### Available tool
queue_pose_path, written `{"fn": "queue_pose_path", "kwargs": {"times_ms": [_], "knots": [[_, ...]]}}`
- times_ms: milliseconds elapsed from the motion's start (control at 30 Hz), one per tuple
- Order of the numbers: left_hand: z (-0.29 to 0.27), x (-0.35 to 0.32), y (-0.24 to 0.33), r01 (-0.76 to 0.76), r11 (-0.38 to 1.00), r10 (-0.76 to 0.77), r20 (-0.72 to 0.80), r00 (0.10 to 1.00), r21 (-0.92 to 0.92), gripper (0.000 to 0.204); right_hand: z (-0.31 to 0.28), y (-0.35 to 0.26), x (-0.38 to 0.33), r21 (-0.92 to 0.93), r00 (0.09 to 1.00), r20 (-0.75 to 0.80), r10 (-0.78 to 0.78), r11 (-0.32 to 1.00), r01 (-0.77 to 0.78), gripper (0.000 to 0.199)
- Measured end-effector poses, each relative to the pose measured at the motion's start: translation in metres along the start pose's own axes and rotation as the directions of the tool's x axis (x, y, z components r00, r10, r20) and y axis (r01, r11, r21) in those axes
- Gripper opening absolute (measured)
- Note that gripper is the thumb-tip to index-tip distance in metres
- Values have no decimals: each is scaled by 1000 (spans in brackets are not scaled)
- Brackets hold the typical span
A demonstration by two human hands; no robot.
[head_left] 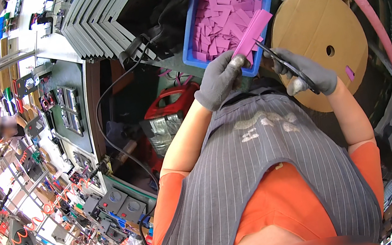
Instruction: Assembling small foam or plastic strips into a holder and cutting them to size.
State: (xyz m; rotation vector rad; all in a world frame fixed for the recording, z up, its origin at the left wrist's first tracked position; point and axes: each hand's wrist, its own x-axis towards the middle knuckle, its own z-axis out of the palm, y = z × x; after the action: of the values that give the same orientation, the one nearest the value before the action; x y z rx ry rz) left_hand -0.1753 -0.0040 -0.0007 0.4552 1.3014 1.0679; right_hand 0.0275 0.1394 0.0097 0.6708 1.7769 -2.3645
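Note:
My left hand [222,77], in a grey glove, is closed on a few long pink strips [254,32] that fan out over a blue bin. My gloved right hand [309,68] grips black-handled scissors [293,67], whose blades reach the lower side of the strips. Below them stands the blue bin [186,45], holding a heap of small cut pink pieces [225,17]. The fingers of my right hand are partly hidden behind the scissor handles.
A large round cardboard disc [316,33] with a centre hole lies right of the bin; a pink scrap [350,73] rests on it. Stacked grey angled panels [99,19] stand at the upper left. A red object [166,104] and a black cable [97,105] are near my left arm.

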Motion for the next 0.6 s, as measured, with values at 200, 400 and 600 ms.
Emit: {"fn": "queue_pose_path", "kwargs": {"times_ms": [200, 400, 600], "knots": [[1, 0, -3, -11, 999, 11, -1, 1000, 39, 32, 2, 1, 12, 87, 999, -50, 3, 996, 1, 94], [0, -1, -1, 17, 999, -17, 4, 1000, 41, 33, 2, 5, 19, 12, 997, -73, 21, 1000, -20, 67], [-14, 20, -14, 85, 992, -86, 7, 996, 93, 33, -2, 17, 29, -29, 985, -134, 108, 993, -113, 31]]}}
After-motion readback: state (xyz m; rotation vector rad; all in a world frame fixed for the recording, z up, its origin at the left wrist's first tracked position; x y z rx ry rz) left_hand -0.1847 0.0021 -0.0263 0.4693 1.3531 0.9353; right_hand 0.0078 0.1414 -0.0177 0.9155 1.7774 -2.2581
